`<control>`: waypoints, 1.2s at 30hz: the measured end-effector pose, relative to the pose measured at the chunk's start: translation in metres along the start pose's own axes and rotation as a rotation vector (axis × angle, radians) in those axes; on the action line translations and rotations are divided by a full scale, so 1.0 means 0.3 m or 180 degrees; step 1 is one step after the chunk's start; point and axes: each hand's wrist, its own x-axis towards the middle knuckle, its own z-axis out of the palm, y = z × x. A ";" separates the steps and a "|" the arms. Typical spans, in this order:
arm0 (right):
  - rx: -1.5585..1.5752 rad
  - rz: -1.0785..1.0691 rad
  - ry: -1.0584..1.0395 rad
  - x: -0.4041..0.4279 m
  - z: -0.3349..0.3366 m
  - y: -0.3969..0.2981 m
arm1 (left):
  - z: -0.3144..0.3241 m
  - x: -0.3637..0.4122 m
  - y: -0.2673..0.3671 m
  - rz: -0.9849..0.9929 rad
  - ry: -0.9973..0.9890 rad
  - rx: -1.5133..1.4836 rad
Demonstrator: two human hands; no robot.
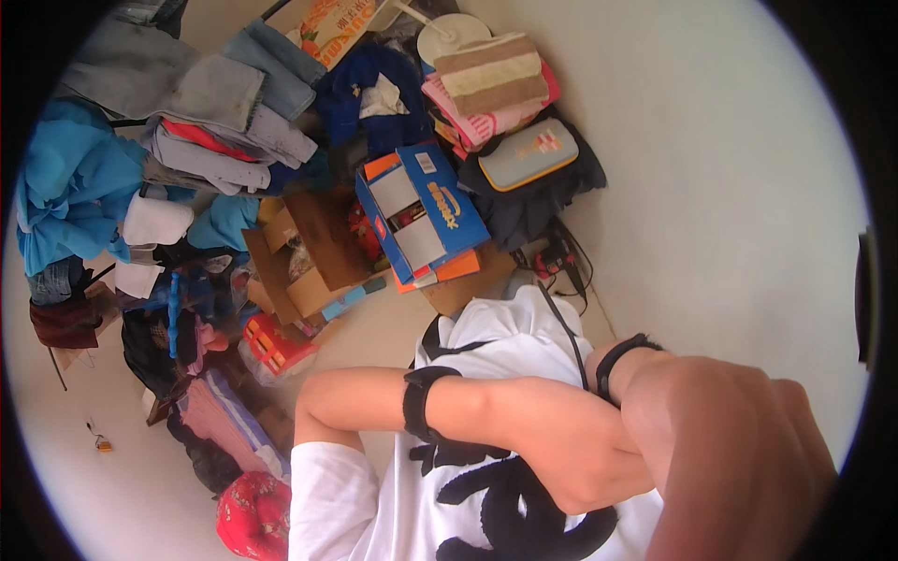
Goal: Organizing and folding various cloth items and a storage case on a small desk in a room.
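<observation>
My left hand (589,452) reaches across the front of a white T-shirt (400,519) with a black print. It is curled, and its fingertips are hidden against my right hand (729,435), which is bent over, large and close to the camera. The two hands touch or overlap. Whether either holds something cannot be seen. A black band (421,403) circles the left wrist and another black band (621,361) the right one. A thin black cord (567,329) runs over the shirt and passes out of sight behind the left hand.
Beyond my body stand a blue box (449,203), an open cardboard box (330,245) and a grey case (530,154) on dark cloth. Folded towels (491,77) lie behind. Clothes (210,91) are heaped at upper left. A pale wall (715,175) borders the right.
</observation>
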 end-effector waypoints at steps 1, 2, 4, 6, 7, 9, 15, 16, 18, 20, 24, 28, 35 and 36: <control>-0.0031 0.0017 0.0038 0.002 -0.013 0.005 | -0.023 0.003 -0.028 0.0133 -0.0124 -0.0080; -0.0072 0.0046 0.0087 0.004 -0.028 0.014 | -0.001 -0.012 -0.023 0.0166 -0.0129 -0.0072; -0.0088 0.0119 0.0136 0.016 -0.050 0.071 | 0.041 -0.047 0.005 -0.0229 -0.0191 -0.0276; -0.0556 0.0082 0.0508 0.025 -0.114 0.168 | 0.072 -0.094 -0.071 -0.0080 -0.0132 -0.0439; -0.0802 0.0057 0.0707 0.015 -0.173 0.204 | 0.110 -0.130 -0.096 -0.0098 -0.0081 -0.0421; -0.0964 -0.0174 0.1009 -0.068 -0.334 0.338 | 0.153 -0.281 -0.123 -0.0528 -0.0415 -0.0579; -0.3243 0.2168 0.2199 -0.503 -0.826 0.609 | 0.388 -0.617 -0.185 -0.2091 -0.0210 -0.1266; -0.3210 0.2231 0.2143 -0.544 -0.884 0.632 | 0.421 -0.651 -0.186 -0.2354 -0.0343 -0.1299; -0.4510 0.2515 0.1323 -0.624 -0.958 0.643 | 0.484 -0.708 -0.186 -0.2849 -0.0541 -0.1358; -0.5133 0.2571 0.0632 -0.630 -1.030 0.651 | 0.542 -0.757 -0.216 -0.3178 -0.0434 -0.1269; -0.5994 0.2322 0.0180 -0.629 -1.233 0.668 | 0.588 -0.819 -0.318 -0.3994 -0.0280 -0.1023; -0.5133 0.2595 0.1041 -0.684 -1.384 0.719 | 0.586 -1.006 -0.402 -0.5129 0.0126 0.1080; -0.3400 0.3281 0.1760 -0.786 -1.472 0.693 | 0.587 -1.254 -0.374 -0.6921 0.1281 0.1071; -0.3046 0.3395 0.1900 -0.785 -1.466 0.680 | 0.582 -1.254 -0.364 -0.6820 0.1456 0.0925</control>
